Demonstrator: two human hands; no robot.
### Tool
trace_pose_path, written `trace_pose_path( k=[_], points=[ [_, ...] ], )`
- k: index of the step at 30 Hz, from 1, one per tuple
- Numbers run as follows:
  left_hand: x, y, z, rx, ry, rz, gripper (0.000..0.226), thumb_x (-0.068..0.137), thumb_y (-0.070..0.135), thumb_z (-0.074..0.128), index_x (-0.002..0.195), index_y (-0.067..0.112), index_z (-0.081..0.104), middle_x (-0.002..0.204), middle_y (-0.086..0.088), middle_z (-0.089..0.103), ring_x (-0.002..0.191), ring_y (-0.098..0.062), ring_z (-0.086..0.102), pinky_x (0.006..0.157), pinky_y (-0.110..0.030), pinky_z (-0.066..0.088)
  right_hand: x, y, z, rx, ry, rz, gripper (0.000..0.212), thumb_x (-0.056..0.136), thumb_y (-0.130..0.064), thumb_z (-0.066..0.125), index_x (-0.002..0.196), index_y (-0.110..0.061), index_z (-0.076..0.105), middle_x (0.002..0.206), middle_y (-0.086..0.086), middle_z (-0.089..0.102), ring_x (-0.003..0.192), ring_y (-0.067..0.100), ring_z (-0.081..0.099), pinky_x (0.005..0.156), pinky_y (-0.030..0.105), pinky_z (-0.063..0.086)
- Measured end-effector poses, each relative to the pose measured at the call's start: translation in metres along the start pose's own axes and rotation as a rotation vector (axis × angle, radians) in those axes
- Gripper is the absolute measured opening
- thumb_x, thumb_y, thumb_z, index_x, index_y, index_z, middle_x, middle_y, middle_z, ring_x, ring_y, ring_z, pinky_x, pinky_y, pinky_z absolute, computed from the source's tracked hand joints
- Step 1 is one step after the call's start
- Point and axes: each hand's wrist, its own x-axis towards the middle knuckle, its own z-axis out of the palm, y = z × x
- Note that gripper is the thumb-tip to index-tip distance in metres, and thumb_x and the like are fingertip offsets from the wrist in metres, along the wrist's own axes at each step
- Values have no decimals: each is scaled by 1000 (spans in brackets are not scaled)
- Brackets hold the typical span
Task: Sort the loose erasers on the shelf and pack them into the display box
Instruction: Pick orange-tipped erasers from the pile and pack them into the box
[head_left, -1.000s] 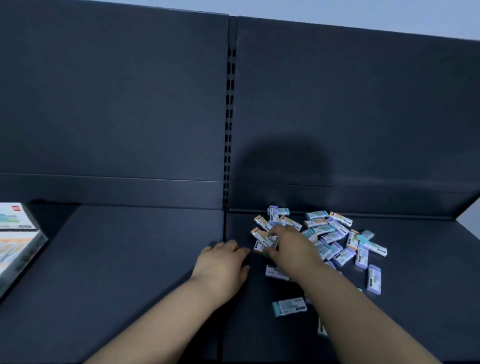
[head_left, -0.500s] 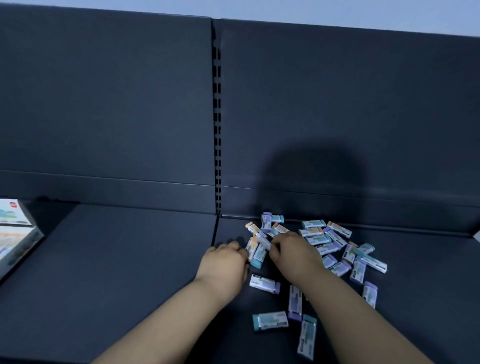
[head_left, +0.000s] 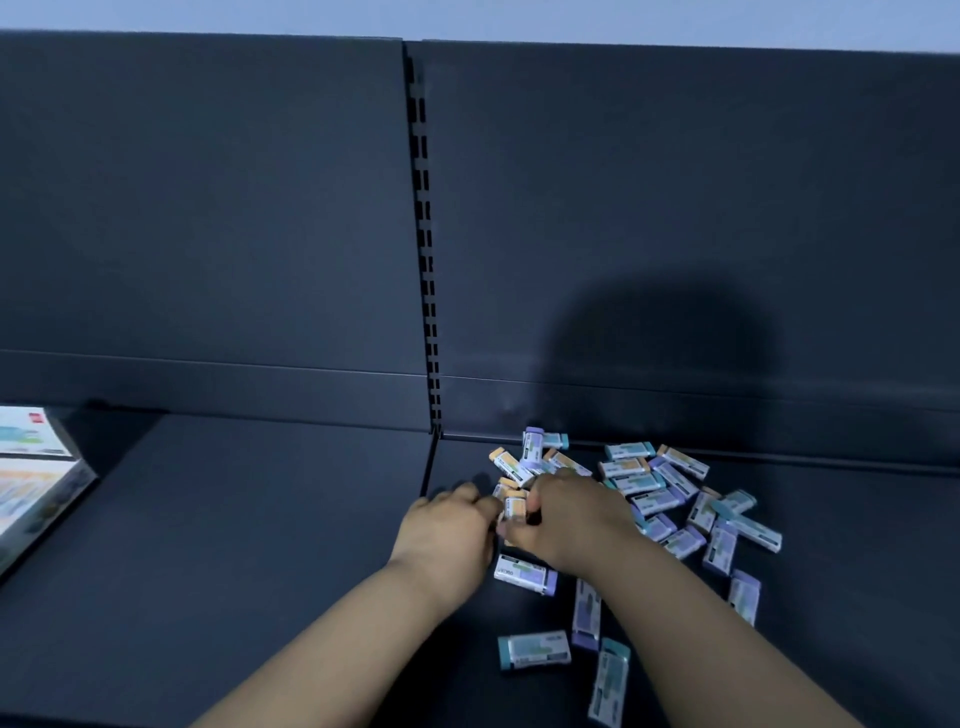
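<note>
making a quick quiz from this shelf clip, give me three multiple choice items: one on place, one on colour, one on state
1. Where is the display box?
A. far left on the shelf
B. right of the erasers
C. behind the erasers

2. What colour is the end of the eraser held between the hands?
A. orange
B. red
C. black

3. What are the hands doing?
A. resting apart
B. both pinching at one eraser
C. lifting the box

Answers:
1 A, it sits at the left edge.
2 A, an orange cap shows.
3 B, left hand and right hand meet on it.
</note>
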Motion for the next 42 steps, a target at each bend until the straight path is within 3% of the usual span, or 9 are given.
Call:
trace_pose_path(
  k=[6,15,20,27,32,34,37,39,42],
  points=[
    [-2,-4,1,-56,-6,17,45,94,26,40,137,40,40,128,4,46,119,-21,46,95,-27,32,-1,0,0,-38,-4,22,26,82,-47,48,85,-22,54,96,0,63,83,21,56,66,27,40],
    [-7,-2,5,-93,1,108,51,96,28,39,142,44,27,128,4,40,122,-17,39,99,-27,28,-4,-5,5,-67,36,66,40,88,-47,36,97,-17,60,99,2,65,90,22,61,66,27,40],
    [-9,-4,8,-118,4,104,49,95,26,39,140,45,31,128,5,39,121,-17,40,98,-26,27,-8,-9,10,-138,104,64,42,90,-45,35,105,-14,60,109,6,61,100,24,57,72,29,41],
    [-13,-7,5,-157,59,41,52,95,32,42,145,35,27,129,6,39,123,-15,40,100,-27,28,-6,-6,8,-205,76,112,38,91,-41,38,101,-14,63,108,5,63,99,23,58,71,29,40],
    [-12,-6,0,-159,77,44,57,93,38,46,146,34,25,130,6,39,124,-15,39,102,-28,29,-10,-5,7,-270,26,105,29,96,-29,39,113,-19,60,117,6,58,106,25,54,84,31,47],
    [-13,-5,0,-161,68,50,60,92,42,49,146,33,24,131,7,38,125,-15,38,102,-28,28,-11,-7,6,-159,40,79,29,97,-27,36,113,-19,59,114,6,57,105,24,54,82,32,46],
    [-14,-4,-2,-187,77,51,69,88,50,53,147,33,20,132,7,37,126,-13,36,103,-26,26,-11,-5,8,425,-8,40,29,96,-30,34,78,-17,52,79,3,54,74,19,50,63,30,34],
    [-15,-4,-4,-215,114,38,73,85,52,57,145,34,21,131,9,39,126,-12,37,101,-26,26,-12,-6,6,797,-110,-1,30,95,-23,39,66,-15,45,66,1,44,63,16,40,61,31,30],
    [-17,-8,-9,-244,163,16,73,81,53,60,141,34,24,130,11,41,125,-11,39,98,-26,27,-17,-7,0,978,-201,-57,36,95,-16,42,62,-20,54,63,-3,47,61,11,42,62,27,33]
  ],
)
